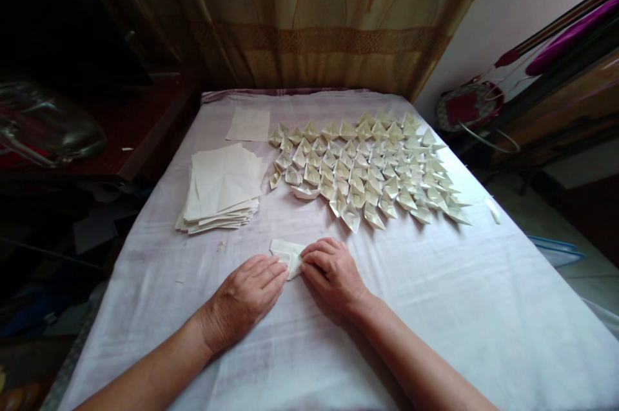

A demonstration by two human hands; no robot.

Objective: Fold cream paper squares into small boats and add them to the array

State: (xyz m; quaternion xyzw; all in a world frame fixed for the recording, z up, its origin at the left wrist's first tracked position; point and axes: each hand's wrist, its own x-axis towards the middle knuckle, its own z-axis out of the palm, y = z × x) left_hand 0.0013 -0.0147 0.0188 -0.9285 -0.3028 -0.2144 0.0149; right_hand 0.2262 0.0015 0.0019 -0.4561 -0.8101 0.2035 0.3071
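- Paper, off-white, is all the work here: a part-folded sheet [286, 255] lies on the cloth-covered table [435, 308] near its front edge, between the two hands.
- The left hand [246, 298] lies flat and unclenched, palm down, fingertips resting on the sheet's near-left edge.
- The right hand [333, 272] is curled, its fingertips pinching and pressing the sheet's right corner; whether the thumb is under the paper I cannot tell.
- At 1 o'clock from the hands, a large spread of finished folded boats [372, 166] sits in close rows, so much of the folding looks done.
- At 11 o'clock, a thick stack of flat sheets [222, 188] waits unfolded, with a single loose sheet [248, 124] beyond it, so a good share appears left.
- The piece in hand looks midway: creased and narrowed, not yet boat-shaped.
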